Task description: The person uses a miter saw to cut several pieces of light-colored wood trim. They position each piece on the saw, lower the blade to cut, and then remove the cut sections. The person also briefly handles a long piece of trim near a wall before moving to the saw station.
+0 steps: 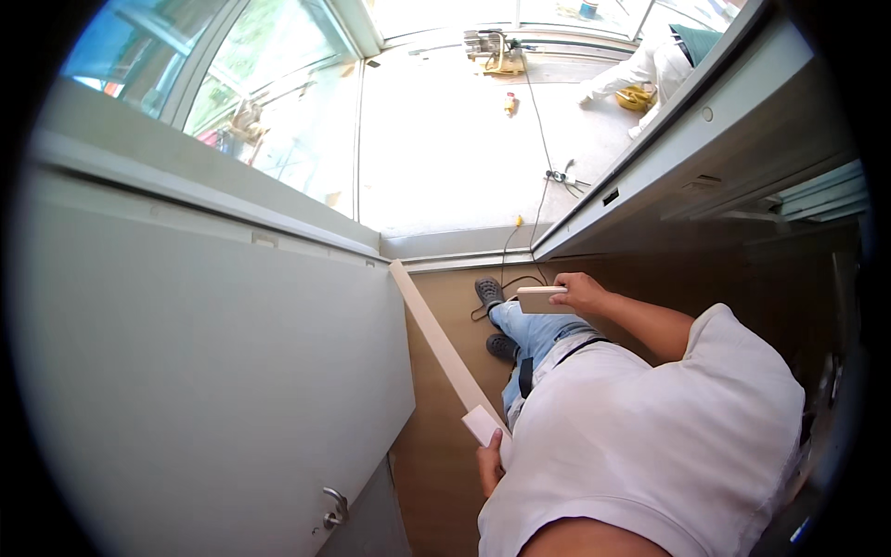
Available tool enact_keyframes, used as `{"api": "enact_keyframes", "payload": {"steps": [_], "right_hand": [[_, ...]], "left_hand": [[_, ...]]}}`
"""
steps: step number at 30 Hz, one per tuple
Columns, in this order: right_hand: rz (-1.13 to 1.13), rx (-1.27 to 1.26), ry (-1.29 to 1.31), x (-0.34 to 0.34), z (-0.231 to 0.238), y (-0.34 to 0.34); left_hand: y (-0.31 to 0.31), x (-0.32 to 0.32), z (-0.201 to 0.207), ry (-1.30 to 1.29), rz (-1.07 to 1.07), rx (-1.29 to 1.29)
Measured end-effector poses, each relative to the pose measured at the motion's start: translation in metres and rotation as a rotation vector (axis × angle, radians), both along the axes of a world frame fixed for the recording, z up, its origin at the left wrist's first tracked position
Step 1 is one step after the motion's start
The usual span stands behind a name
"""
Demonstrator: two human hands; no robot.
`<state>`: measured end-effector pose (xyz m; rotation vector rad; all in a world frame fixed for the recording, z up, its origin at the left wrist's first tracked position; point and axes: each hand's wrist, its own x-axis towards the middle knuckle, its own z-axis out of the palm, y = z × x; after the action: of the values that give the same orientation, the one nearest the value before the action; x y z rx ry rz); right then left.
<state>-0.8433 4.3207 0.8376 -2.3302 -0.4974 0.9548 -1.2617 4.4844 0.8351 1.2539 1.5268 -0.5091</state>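
Observation:
My right hand (pixel 581 293) is closed on the end of a short, flat, pale beige board (pixel 540 300), held out level in front of my legs. Lower in the view, my left hand (pixel 492 457) grips a short pale board (pixel 482 424), its thumb along the edge. That piece overlaps the near end of a long, narrow beige board (pixel 436 339), which slants away toward the doorway sill. Whether my left fingers also hold the long board is hidden behind the short piece and my shirt.
A large grey door panel (pixel 213 343) with a metal handle (pixel 335 509) stands at left. Beyond the doorway lie cables (pixel 541 121), a yellow-red item (pixel 510 104) and a machine (pixel 497 54). A co-worker in white trousers (pixel 640 76) is at upper right. My grey clogs (pixel 489 292) rest on brown flooring.

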Motion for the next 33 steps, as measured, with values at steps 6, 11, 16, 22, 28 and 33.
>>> {"api": "enact_keyframes", "payload": {"steps": [6,11,16,22,28,33], "right_hand": [[-0.062,0.021,0.003,0.044,-0.026,0.046],[-0.138,0.029,-0.022,0.087,-0.031,0.073],[-0.227,0.088,-0.102,0.125,-0.025,0.081],[-0.415,0.061,-0.09,0.143,-0.008,0.071],[-0.527,0.037,-0.083,0.139,-0.012,0.076],[-0.577,0.044,-0.058,0.155,-0.01,0.112]], "left_hand": [[0.076,0.046,0.004,-0.12,0.079,-0.146],[0.138,0.121,0.036,-0.258,0.06,-0.189],[0.193,0.176,0.039,-0.199,0.123,-0.19],[0.231,0.254,0.056,-0.236,0.166,-0.257],[0.308,0.295,0.019,-0.183,-0.194,-0.297],[0.341,0.362,0.041,-0.309,-0.254,-0.322]]}}
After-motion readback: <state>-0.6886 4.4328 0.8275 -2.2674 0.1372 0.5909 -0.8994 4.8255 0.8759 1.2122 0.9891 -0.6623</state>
